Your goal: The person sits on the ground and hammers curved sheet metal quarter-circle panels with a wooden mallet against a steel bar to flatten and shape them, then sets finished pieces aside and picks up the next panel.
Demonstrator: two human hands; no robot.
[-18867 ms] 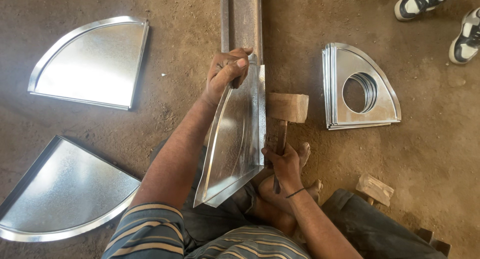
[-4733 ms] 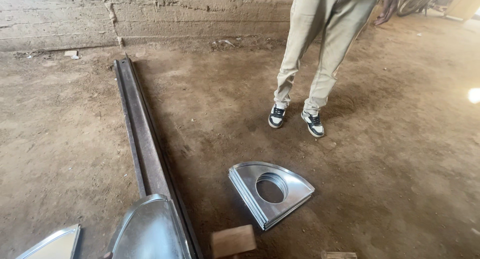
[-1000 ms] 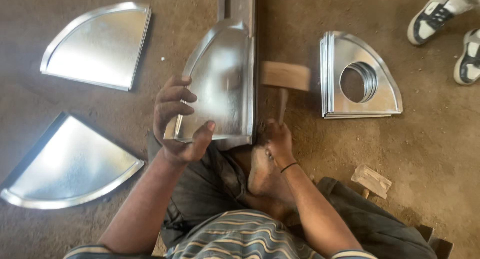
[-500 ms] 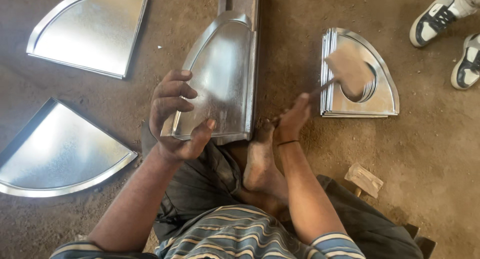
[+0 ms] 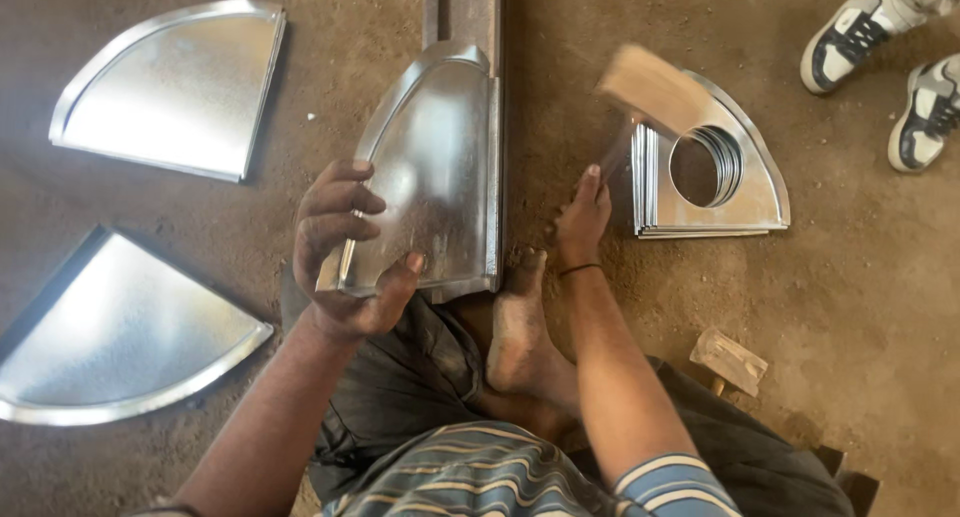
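Your left hand [image 5: 345,252] grips the curved metal sheet [image 5: 435,167] lying along the steel rail [image 5: 465,7]; your right hand [image 5: 583,212] clasps a raised, blurred wooden mallet [image 5: 650,92].

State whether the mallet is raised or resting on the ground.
Raised: the mallet, held in the right hand, hangs blurred above the stacked metal pieces.

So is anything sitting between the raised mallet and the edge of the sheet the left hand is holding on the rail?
Nothing visible. The right hand holds the blurred wooden mallet up over bare ground, right of the metal rail. The left hand grips the sheet-metal piece at its near-left corner, away from the rail-side edge.
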